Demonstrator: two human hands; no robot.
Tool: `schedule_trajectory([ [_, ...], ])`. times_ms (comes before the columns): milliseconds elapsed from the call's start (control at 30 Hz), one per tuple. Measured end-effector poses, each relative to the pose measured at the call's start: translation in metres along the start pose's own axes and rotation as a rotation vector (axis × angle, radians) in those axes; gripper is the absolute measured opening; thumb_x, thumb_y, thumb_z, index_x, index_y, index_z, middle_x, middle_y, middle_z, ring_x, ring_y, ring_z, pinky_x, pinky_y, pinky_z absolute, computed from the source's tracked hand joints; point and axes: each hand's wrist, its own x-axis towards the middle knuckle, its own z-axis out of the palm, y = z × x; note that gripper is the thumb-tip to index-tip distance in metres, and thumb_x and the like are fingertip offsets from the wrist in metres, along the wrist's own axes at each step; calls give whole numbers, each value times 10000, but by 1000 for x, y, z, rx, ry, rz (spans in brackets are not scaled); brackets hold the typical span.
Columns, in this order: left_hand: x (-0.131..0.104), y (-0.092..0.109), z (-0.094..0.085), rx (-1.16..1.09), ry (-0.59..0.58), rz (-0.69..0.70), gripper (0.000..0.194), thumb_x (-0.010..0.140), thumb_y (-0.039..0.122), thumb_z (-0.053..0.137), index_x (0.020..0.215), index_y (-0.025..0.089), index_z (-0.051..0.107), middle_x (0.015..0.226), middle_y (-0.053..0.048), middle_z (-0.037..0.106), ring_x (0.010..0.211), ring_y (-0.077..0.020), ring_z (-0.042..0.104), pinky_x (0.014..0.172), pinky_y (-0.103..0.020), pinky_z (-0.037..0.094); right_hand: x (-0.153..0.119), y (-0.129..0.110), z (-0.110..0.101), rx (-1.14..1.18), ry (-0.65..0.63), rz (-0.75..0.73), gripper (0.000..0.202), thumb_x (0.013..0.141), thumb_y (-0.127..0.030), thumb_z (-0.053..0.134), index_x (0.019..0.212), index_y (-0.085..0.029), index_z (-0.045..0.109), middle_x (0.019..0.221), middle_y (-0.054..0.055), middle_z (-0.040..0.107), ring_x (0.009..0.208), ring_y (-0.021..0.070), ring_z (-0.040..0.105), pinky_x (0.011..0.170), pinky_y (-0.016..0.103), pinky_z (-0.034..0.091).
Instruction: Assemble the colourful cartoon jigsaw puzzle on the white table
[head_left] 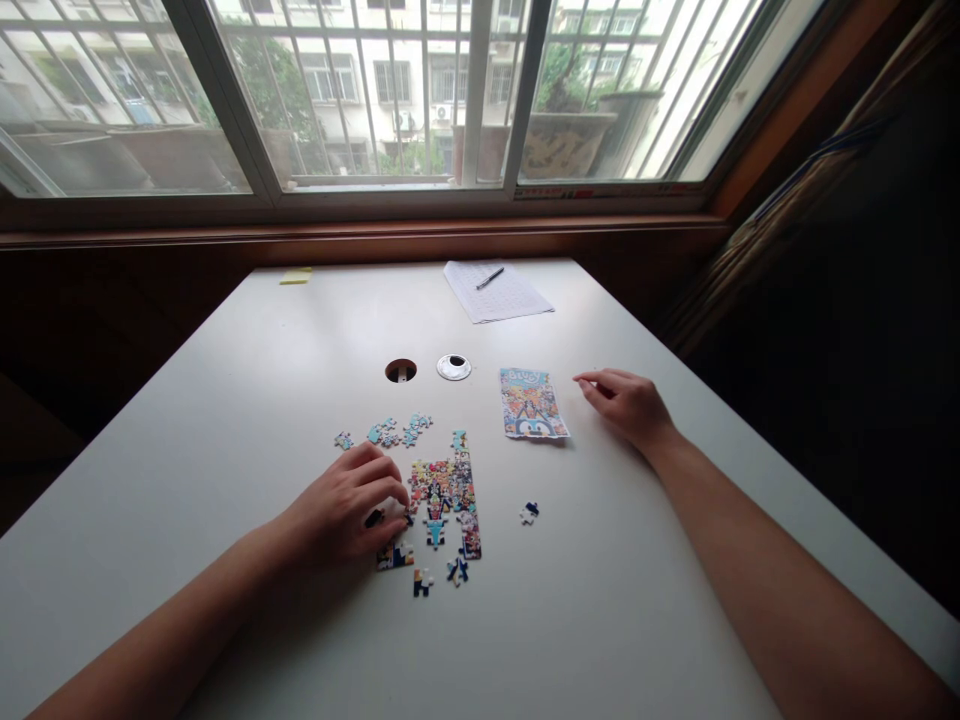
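Observation:
A partly joined jigsaw puzzle with a crowded, many-coloured picture lies on the white table. My left hand bends over its left edge, thumb and forefinger closing on a small dark puzzle piece that they mostly hide. Another dark piece shows under the palm. Just below the joined part are loose pieces and a dark blue-and-white piece. Right of the puzzle lies a single piece. My right hand rests on the table with fingers loosely stretched, beside the colourful reference picture sheet, not touching it.
Several light-blue pieces lie beyond my left hand. Farther back are a cable hole, its round metal cover, paper sheets with a pen on them, and a yellow note. A barred window closes the far side.

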Motion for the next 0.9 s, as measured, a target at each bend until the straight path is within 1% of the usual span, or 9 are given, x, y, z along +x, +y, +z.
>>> schedule_trajectory([
  [200, 1, 2, -2, 12, -27, -14, 76, 890, 268, 661, 960, 240, 672, 945, -45, 669, 939, -218, 554, 898, -377, 448, 0, -1, 0, 6, 3, -3, 240, 941, -334, 551, 971, -237, 768, 851, 34, 752, 697, 193, 674, 687, 327, 527],
  [367, 0, -1, 3, 26, -7, 11, 87, 886, 313, 678, 939, 244, 672, 931, -39, 670, 925, -216, 560, 878, -367, 441, 0, 0, 1, -4, 6, -2, 232, 940, -332, 559, 964, -229, 765, 858, 33, 751, 706, 192, 673, 696, 329, 530],
  [600, 1, -1, 6, 63, 31, 24, 101, 898, 337, 667, 911, 237, 672, 906, -36, 669, 902, -209, 564, 863, -358, 443, 1, -2, 0, 1, -2, 0, 239, 939, -336, 554, 969, -238, 769, 856, 33, 754, 705, 192, 681, 682, 324, 531],
  [900, -1, -4, 9, 64, 18, 19, 107, 895, 343, 682, 922, 241, 664, 925, -37, 665, 915, -215, 552, 867, -363, 444, 0, 0, 1, 5, -4, -1, 224, 941, -322, 560, 972, -236, 765, 874, 29, 754, 727, 193, 684, 709, 327, 530],
])
